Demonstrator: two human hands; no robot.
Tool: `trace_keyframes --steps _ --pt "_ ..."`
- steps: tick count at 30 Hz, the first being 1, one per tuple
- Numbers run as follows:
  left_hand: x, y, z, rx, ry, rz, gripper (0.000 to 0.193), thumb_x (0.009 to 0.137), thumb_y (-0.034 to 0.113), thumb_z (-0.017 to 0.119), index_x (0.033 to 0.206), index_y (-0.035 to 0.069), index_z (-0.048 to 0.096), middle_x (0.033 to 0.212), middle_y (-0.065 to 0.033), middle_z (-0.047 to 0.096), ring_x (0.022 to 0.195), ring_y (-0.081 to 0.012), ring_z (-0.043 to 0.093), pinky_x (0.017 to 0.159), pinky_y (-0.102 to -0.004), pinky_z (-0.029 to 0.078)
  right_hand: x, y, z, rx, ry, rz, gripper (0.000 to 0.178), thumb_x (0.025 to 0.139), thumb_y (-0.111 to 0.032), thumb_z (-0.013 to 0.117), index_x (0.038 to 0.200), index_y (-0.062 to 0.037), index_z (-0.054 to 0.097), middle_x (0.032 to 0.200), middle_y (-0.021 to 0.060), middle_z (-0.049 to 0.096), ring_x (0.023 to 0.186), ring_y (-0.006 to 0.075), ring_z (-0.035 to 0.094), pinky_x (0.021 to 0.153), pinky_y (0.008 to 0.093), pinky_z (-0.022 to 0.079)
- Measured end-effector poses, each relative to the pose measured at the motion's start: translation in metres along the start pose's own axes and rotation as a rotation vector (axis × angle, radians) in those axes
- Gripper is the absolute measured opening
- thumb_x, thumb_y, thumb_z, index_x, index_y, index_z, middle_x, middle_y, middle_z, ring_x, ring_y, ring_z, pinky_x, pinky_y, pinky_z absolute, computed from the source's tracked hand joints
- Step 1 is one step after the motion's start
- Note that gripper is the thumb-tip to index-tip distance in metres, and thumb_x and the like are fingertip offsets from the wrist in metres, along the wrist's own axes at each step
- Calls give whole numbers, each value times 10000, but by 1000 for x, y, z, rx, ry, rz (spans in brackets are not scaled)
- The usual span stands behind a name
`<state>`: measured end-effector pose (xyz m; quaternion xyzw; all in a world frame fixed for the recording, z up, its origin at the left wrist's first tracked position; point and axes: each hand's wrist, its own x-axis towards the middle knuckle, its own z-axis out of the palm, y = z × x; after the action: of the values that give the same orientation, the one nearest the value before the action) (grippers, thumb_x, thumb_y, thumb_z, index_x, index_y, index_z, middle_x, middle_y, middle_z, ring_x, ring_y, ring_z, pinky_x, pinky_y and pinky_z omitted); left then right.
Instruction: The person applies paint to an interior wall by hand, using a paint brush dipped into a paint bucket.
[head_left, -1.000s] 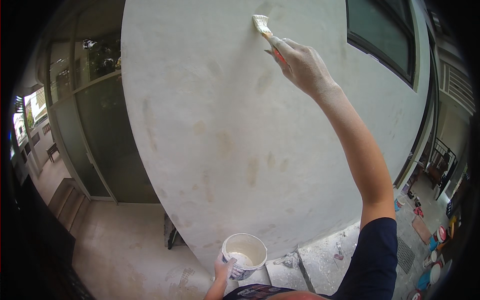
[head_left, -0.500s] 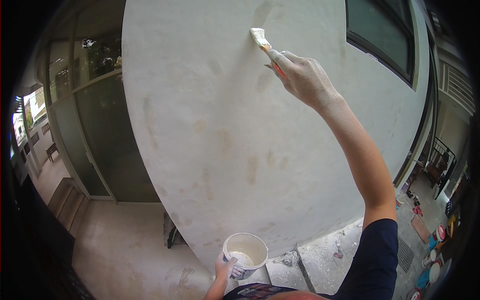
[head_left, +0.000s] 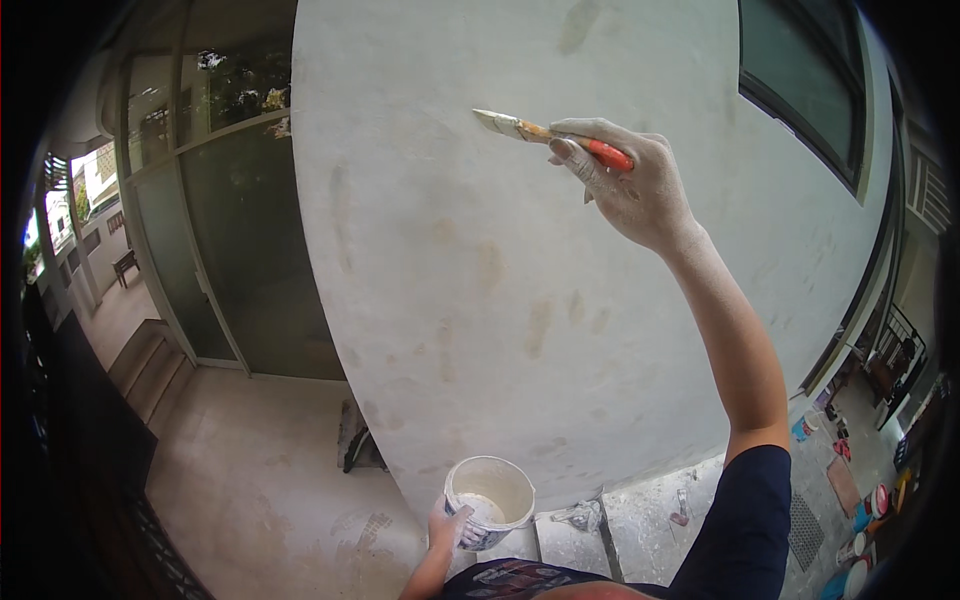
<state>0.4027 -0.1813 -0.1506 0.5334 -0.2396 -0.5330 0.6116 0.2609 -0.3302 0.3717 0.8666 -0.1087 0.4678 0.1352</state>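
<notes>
In my raised right hand point(head_left: 640, 180), dusted with white, is a paintbrush point(head_left: 545, 133) with a wooden and red handle. Its white-coated bristles point left, at or close to the upper part of a whitish wall point(head_left: 640, 300); contact cannot be made out. Low in front of me, my left hand point(head_left: 450, 525) grips a white bucket point(head_left: 515, 480) by its side, fingers on the outer wall. Some whitish liquid lies at the bottom of the bucket. Patchy brownish marks show on the wall.
A dark-framed window point(head_left: 810, 90) is set in the wall at upper right. Glass doors point(head_left: 250, 240) stand to the left, beside steps point(head_left: 150, 370). White-spattered slabs point(head_left: 640, 530) run along the wall's foot. Several paint buckets point(head_left: 868, 508) stand at far right.
The brush has come down and left, turning from upright to nearly sideways. My view has shifted, so the wall sits further right. The left hand still holds the bucket.
</notes>
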Motion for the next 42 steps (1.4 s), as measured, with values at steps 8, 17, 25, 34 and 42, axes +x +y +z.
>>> trace_keyframes --steps 8,17,25,34,42 --pt "-11 5 -8 -30 87 15 533 840 -3 640 1344 21 467 814 -183 677 471 -271 660 330 -331 504 7 2 17 456 88 204 286 1013 -242 598 1139 -2 692 853 123 731 559 97 632 467 223 472" --pt "-23 6 -9 -78 149 52 534 845 -7 628 1352 23 463 814 -169 675 465 -253 655 318 -313 482 3 6 66 824 170 339 404 1019 -296 577 1231 44 627 968 202 725 555 146 659 383 206 419" --pt "-29 9 -14 -95 224 46 604 848 -10 622 1415 64 429 839 -159 677 471 -237 654 319 -296 470 8 2 123 1085 296 427 424 1010 -313 601 1257 32 609 1031 202 719 584 145 650 398 209 427" --pt "-34 13 -12 -135 256 43 600 849 -28 604 1414 59 423 836 -169 673 474 -252 661 322 -304 476 11 -2 147 1133 363 504 425 1006 -317 607 1238 39 612 1034 190 722 565 153 643 400 213 419" --pt "-36 15 -13 -94 268 47 595 850 -35 597 1414 65 435 866 -155 667 471 -222 644 332 -301 476 11 -8 154 1126 433 547 423 1000 -325 615 1187 55 626 1023 192 726 524 153 631 393 215 410"
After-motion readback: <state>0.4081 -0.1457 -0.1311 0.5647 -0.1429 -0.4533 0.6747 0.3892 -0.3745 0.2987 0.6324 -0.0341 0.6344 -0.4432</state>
